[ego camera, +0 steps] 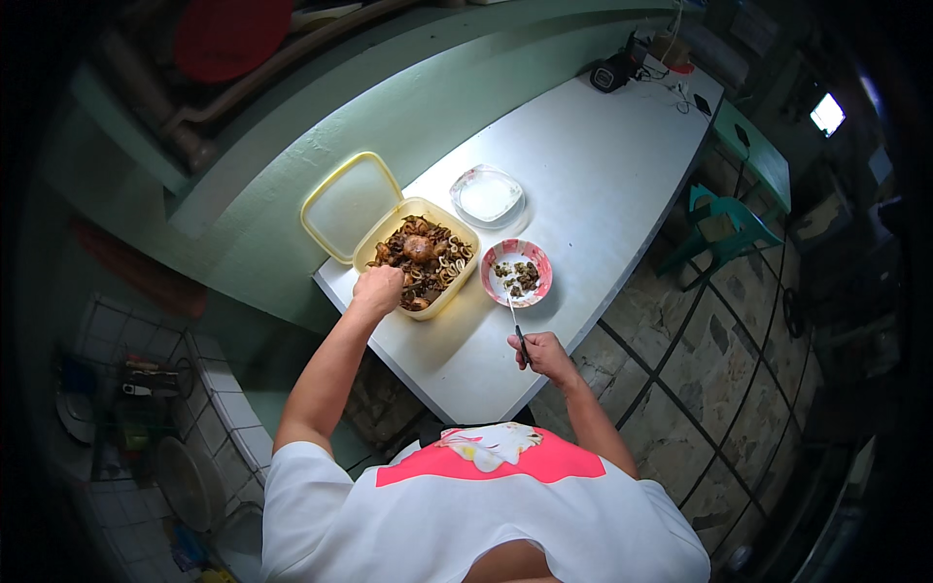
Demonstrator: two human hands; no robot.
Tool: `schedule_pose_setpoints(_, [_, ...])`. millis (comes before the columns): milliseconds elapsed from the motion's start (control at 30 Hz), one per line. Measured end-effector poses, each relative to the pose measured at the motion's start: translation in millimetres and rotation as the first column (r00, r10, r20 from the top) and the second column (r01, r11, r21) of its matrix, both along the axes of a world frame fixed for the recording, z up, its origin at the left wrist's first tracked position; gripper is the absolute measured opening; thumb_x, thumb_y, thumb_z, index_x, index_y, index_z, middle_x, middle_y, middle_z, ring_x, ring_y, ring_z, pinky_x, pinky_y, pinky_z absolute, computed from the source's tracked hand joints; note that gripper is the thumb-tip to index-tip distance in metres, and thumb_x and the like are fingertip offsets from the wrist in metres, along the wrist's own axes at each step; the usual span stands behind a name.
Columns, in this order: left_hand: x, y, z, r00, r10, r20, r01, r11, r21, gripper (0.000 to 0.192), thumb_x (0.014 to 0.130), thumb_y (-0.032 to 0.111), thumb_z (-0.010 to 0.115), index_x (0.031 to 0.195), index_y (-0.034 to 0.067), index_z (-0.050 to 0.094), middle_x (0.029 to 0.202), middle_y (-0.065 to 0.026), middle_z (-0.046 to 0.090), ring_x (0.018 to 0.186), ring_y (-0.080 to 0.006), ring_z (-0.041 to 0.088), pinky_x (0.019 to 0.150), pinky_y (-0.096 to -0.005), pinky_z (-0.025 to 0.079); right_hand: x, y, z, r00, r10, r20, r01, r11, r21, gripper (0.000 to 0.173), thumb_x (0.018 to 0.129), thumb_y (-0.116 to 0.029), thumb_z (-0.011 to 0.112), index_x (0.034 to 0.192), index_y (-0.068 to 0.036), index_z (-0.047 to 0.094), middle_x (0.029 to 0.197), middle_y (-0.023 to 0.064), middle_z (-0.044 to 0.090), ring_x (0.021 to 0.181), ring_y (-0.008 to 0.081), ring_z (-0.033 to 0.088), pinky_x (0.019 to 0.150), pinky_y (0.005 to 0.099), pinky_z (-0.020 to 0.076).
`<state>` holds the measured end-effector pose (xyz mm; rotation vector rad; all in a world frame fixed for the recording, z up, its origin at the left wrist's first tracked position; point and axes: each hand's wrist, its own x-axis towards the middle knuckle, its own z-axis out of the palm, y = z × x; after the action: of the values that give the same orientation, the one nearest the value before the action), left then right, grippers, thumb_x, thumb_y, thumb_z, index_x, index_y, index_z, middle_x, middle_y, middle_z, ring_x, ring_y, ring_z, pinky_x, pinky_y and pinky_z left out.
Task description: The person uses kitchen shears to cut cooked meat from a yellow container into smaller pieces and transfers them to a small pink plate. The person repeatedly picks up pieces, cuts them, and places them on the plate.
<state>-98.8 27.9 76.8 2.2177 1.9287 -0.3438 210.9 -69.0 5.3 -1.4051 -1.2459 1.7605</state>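
A yellowish plastic food container [446, 304] sits on the white table [576, 175], filled with brown cooked food that includes pale rings [455, 255]. My left hand [379, 289] is over the container's near left edge with its fingers bunched at the food; whether they pinch a piece cannot be told. My right hand [543, 355] grips scissors [520, 341] by dark handles. Their metal blades point into a red-and-white bowl [547, 273], which holds small dark cut pieces [526, 277]. Behind the bowl stands a clear dish with a patterned rim [490, 197].
The container's lid [353, 204] leans against the green wall [270, 240]. A black device [614, 73] and cables lie at the table's far end. A green plastic chair [721, 233] stands on the tiled floor to the right. A tiled counter [226, 393] is at the left.
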Motion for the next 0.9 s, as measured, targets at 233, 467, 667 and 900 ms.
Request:
schedule_pose_setpoints(233, [-12.4, 1.5, 18.3, 0.997, 0.012, 0.082, -0.020, 0.995, 0.100, 0.019, 0.082, 0.014, 0.054, 0.085, 0.004, 0.069, 0.088, -0.0192, 0.067, 0.084, -0.0355, 0.066, 0.074, -0.0450, 0.053, 1.0, 2.3, 8.8, 0.999, 0.033, 0.026, -0.032, 0.999, -0.039, 0.045, 0.085, -0.042, 0.067, 0.061, -0.005, 0.060, 0.058, 0.0015, 0.057, 0.051, 0.0084, 0.053, 0.050, 0.0234, 0.0405])
schedule_pose_setpoints(467, [-3.9, 3.9, 15.2, 0.995, -0.015, 0.095, 0.005, 0.995, 0.104, 0.018, 0.079, 0.015, 0.056, 0.085, 0.005, 0.070, 0.086, -0.0182, 0.067, 0.083, -0.0353, 0.066, 0.074, -0.0442, 0.053, -2.7, 2.8, 7.7, 0.999, 0.045, -0.026, -0.046, 0.999, -0.014, 0.044, 0.086, -0.041, 0.067, 0.061, -0.005, 0.060, 0.057, 0.0016, 0.057, 0.051, 0.0082, 0.053, 0.049, 0.0232, 0.0402])
schedule_pose_setpoints(667, [7.4, 10.2, -3.9, 0.993, -0.056, -0.102, 0.052, 0.998, -0.040, 0.018, 0.078, 0.010, 0.055, 0.085, 0.001, 0.069, 0.091, -0.0179, 0.069, 0.086, -0.0326, 0.068, 0.073, -0.0410, 0.055, 2.3, -0.7, 6.5, 0.999, 0.032, 0.005, -0.031, 0.999, -0.035, 0.044, 0.086, -0.041, 0.067, 0.061, -0.005, 0.060, 0.057, 0.0017, 0.057, 0.051, 0.0088, 0.053, 0.050, 0.0239, 0.0410])
schedule_pose_setpoints(900, [-0.2, 11.8, -7.4, 0.995, -0.080, -0.052, 0.079, 0.997, -0.010, 0.017, 0.079, 0.007, 0.054, 0.084, 0.001, 0.069, 0.090, -0.0179, 0.069, 0.085, -0.0334, 0.068, 0.073, -0.0425, 0.055, 4.0, -4.0, 4.4, 1.000, 0.002, -0.011, -0.002, 1.000, -0.009, 0.042, 0.087, -0.041, 0.065, 0.061, -0.009, 0.059, 0.056, -0.0006, 0.056, 0.049, 0.0060, 0.051, 0.045, 0.0209, 0.0342])
